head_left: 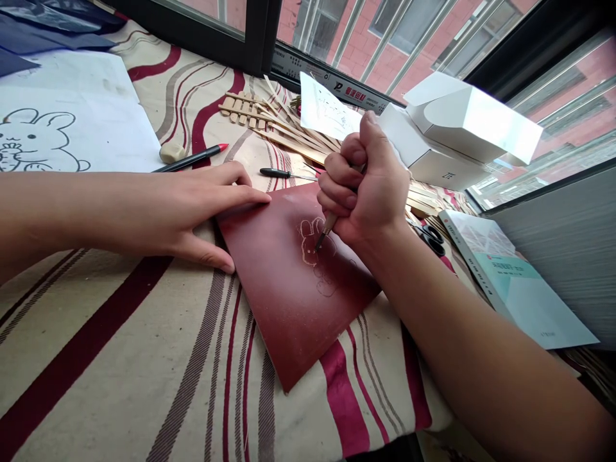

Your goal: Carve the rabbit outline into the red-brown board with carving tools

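Observation:
A dark red board [283, 314] lies tilted on the striped cloth. Light scratched lines on it form a small rabbit-like figure [308, 247], with fainter drawn outlines below. My right hand [368, 183] is closed in a fist round a carving knife [329, 224], its handle mostly hidden in the fingers. The tool's tip touches the board at the figure. My left hand [206, 215] is open, fingers spread, with the index fingertip at the board's upper left edge and the thumb against its left side.
White paper with a rabbit drawing [72, 141] lies at left, beside an eraser [172, 152] and a black pen [192, 158]. Behind the board are a thin black-handled tool [275, 172], wooden sticks [289, 138] and a white box [447, 141]. Scissors [432, 239] and a book [520, 282] lie right.

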Demonstrator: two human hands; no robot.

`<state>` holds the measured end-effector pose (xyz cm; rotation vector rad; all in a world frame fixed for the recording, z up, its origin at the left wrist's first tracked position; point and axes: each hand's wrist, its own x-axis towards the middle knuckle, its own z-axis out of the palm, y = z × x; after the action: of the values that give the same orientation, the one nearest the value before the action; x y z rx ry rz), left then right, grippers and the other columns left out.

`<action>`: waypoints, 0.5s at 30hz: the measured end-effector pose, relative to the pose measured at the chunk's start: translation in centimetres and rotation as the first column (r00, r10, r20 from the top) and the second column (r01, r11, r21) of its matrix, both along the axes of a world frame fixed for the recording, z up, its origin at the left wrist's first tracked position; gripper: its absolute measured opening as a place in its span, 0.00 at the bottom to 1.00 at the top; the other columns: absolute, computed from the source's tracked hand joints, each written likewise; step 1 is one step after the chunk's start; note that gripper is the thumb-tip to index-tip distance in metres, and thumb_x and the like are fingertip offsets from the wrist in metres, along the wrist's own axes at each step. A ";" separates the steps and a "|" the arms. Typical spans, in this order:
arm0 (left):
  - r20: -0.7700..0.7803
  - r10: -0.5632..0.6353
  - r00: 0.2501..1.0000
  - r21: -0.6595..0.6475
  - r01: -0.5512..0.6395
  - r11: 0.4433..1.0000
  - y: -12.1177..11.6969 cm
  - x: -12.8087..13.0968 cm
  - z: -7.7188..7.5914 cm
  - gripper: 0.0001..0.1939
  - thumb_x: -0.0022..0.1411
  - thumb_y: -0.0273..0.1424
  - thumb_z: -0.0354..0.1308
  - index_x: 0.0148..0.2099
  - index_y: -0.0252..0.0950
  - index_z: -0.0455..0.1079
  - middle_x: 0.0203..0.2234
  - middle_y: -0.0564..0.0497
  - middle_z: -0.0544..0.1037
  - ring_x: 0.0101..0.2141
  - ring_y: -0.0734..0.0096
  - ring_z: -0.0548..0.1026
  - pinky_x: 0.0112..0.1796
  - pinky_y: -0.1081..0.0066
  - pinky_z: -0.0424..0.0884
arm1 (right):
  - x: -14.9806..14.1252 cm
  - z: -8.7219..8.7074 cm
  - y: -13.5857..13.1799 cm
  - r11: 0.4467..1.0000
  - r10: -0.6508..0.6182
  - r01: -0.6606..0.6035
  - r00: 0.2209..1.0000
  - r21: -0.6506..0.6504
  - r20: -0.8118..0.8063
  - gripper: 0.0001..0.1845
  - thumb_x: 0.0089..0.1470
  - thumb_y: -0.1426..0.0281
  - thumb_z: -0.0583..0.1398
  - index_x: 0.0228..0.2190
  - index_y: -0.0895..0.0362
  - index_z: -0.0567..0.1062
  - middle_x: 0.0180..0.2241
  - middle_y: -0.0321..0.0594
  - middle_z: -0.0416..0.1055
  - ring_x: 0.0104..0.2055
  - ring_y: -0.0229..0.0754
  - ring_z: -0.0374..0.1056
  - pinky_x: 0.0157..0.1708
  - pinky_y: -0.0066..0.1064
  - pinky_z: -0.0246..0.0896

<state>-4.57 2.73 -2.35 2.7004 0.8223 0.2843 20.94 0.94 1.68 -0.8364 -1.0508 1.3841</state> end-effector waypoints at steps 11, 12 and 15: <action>-0.052 0.027 0.998 -0.030 -0.028 0.999 -0.4 0.3 0.9 0.45 0.62 0.64 0.55 0.74 0.50 0.59 0.58 0.50 0.67 0.58 0.55 0.71 0.58 0.60 0.71 | -0.3 0.2 -0.4 0.999 0.018 -0.018 1.000 0.040 0.009 0.32 0.68 0.50 0.61 0.22 0.52 0.54 0.17 0.26 0.41 0.17 0.30 0.32 0.15 0.29 0.28; -0.051 0.023 0.998 -0.030 -0.025 0.999 -0.4 0.3 0.9 0.45 0.63 0.65 0.55 0.74 0.50 0.59 0.58 0.51 0.67 0.58 0.56 0.71 0.58 0.61 0.71 | -0.4 0.2 -0.4 0.998 0.023 -0.023 1.000 0.050 0.001 0.32 0.69 0.51 0.60 0.21 0.52 0.54 0.17 0.26 0.41 0.17 0.30 0.31 0.15 0.28 0.28; -0.049 0.017 0.999 -0.025 -0.018 1.000 -0.4 0.3 0.9 0.45 0.63 0.66 0.54 0.74 0.50 0.59 0.58 0.50 0.67 0.58 0.57 0.71 0.57 0.64 0.70 | -0.7 0.4 -0.7 0.997 0.047 -0.047 0.999 0.068 0.004 0.32 0.68 0.53 0.62 0.21 0.53 0.55 0.16 0.26 0.42 0.17 0.30 0.32 0.15 0.28 0.29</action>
<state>-4.26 2.28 -1.46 2.6873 0.8577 0.2106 20.28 0.28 2.06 -0.7682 -1.1197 1.3792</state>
